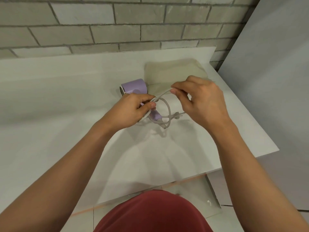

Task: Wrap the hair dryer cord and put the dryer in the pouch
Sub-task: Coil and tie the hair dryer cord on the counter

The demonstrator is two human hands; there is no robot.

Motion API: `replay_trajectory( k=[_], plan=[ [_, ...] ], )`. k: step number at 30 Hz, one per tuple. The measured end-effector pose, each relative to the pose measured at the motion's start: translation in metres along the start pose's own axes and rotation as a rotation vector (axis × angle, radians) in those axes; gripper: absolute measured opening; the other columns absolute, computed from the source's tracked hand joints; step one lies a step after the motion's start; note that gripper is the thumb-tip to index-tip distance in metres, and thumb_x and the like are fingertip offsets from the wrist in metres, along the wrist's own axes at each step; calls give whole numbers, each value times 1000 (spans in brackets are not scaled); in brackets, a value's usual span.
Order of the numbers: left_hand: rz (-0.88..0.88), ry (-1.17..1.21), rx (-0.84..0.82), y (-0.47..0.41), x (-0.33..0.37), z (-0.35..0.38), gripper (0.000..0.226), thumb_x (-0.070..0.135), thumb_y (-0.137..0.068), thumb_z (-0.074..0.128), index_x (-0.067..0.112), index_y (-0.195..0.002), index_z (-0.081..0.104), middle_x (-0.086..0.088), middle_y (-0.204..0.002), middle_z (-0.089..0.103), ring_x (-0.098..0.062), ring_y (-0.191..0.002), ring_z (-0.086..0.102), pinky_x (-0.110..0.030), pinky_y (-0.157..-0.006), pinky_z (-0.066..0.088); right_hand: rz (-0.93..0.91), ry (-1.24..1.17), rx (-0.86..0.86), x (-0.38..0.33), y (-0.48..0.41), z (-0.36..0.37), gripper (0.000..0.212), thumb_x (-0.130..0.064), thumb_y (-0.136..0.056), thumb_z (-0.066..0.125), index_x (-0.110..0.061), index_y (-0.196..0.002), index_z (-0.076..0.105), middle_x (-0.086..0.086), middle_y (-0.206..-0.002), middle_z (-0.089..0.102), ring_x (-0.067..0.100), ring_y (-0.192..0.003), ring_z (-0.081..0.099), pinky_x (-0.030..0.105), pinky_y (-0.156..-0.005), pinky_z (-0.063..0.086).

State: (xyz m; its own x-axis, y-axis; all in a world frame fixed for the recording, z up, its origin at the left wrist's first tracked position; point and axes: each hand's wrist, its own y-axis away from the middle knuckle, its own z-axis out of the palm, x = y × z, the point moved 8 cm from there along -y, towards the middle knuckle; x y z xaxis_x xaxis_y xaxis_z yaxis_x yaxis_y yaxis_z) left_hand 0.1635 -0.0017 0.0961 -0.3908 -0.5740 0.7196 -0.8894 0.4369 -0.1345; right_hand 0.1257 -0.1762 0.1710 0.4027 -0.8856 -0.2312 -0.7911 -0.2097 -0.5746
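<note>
Head view: left hand [133,109] grips the dryer [133,86] handle and cord [167,106] loops, right hand [200,97] pinches the cord; wrapping looks half done, pouch [173,71] untouched.

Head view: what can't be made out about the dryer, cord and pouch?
All in the head view:
- dryer handle: mostly hidden by the left hand.
- cord turns: uncountable, bunched under the left hand's fingers.
- pouch opening: near edge covered by the right hand; open side unclear.
- plug: too small and blurred to see its pins clearly.
</note>
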Motion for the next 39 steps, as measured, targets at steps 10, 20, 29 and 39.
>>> replay_trajectory(
  k=[10,20,29,39],
  plan=[
    [67,-62,-58,-1,16,5,21,25,-105,57,14,-109,74,17,-87,73,-17,-69,66,-17,-61,45,87,-111,156,16,11,-20,23,-32,-102,65,-18,-112,79,-1,-91,70,15,-74,58,43,-64,55],
    [44,-121,-63,7,8,10,21,27,-106,55,16,-98,71,14,-84,75,-8,-79,63,-27,-70,49,11,93,-396,5,20,22,61,-15,-97,64,-20,-155,46,4,-149,50,34,-127,51,48,-95,51],
    [11,-55,-34,6,12,19,21,27,-107,54,16,-104,72,16,-82,72,-1,-86,62,-27,-71,48,55,165,-357,-9,20,47,32,-43,-109,45,-27,-111,72,-6,-100,61,28,-86,65,36,-62,47],
    [-50,-59,-74,4,7,31,16,27,-105,55,21,-114,68,25,-82,67,2,-82,63,-12,-63,43,62,24,-162,5,29,31,25,-38,-106,53,-26,-107,75,-6,-93,65,25,-76,63,34,-56,50]
  ],
)
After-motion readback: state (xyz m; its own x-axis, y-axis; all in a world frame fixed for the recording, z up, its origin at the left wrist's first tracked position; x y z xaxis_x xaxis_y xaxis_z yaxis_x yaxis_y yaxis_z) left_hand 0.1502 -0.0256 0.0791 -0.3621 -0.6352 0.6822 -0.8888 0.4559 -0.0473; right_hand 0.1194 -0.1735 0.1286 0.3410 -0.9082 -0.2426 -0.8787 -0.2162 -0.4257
